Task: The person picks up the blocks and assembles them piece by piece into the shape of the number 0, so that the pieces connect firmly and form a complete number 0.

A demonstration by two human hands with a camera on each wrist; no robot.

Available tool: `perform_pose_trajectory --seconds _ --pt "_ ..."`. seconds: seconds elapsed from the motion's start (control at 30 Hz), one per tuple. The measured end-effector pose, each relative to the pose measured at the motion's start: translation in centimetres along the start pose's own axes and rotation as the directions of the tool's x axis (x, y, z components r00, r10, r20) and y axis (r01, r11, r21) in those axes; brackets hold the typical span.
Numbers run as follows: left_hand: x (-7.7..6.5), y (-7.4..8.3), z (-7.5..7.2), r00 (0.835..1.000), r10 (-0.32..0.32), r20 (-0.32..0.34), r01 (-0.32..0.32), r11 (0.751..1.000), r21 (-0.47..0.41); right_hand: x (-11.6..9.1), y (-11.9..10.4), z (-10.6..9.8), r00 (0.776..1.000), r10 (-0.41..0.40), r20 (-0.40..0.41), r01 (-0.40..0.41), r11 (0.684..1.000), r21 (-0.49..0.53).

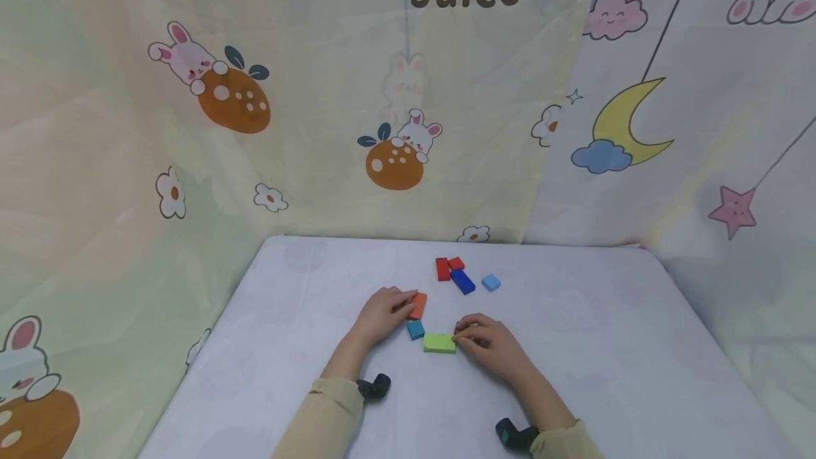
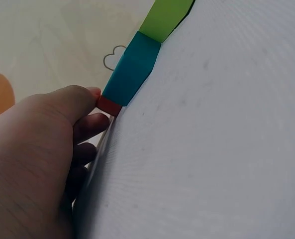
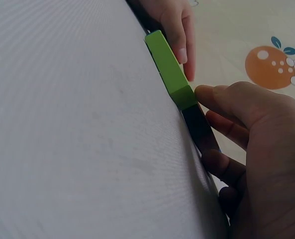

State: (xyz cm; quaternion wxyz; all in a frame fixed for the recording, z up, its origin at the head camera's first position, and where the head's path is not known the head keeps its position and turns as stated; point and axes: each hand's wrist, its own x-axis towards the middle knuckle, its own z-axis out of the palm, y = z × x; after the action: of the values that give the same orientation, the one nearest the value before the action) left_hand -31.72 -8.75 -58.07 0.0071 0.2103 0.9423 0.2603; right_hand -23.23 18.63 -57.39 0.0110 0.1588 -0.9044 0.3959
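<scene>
Head view: I judge the layout partly done: left hand pinches the orange block, beside teal block and green block; right hand grips a dark block against the green one's end. Four loose blocks beyond, apparently unplaced.

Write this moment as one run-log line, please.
left hand: holds orange block | right hand: at green block | teal block: between orange and green

The green block looks smooth and only a little shiny, like the blue-green block beside it and the orange block behind it. Under the green block, the worktop looks smooth and dull. Far behind the green block hangs dull, creased cloth with printed pictures.
</scene>
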Motion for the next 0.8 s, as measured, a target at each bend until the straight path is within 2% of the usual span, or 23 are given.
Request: perform_pose_trajectory --seconds 0.23,0.47,0.57,0.8 --pt "-0.2 0.2 -0.2 1.000 -0.009 -0.005 0.008 1.000 -0.023 0.0 -0.2 -0.1 1.000 0.015 0.011 -0.016 1.000 0.013" --pt "-0.6 0.2 0.0 0.999 -0.036 -0.018 0.034 0.994 -0.108 0.0 -0.1 -0.1 1.000 0.004 0.007 -0.004 1.000 0.006" --pt "-1.0 0.3 0.0 0.999 -0.031 -0.011 0.029 0.996 -0.089 0.0 0.0 0.0 1.000 -0.005 0.010 0.005 1.000 0.005" --pt "-2.1 0.4 0.0 0.999 0.034 -0.004 -0.034 0.999 0.005 0.1 0.2 0.1 1.000 -0.017 0.006 0.017 1.000 0.001"
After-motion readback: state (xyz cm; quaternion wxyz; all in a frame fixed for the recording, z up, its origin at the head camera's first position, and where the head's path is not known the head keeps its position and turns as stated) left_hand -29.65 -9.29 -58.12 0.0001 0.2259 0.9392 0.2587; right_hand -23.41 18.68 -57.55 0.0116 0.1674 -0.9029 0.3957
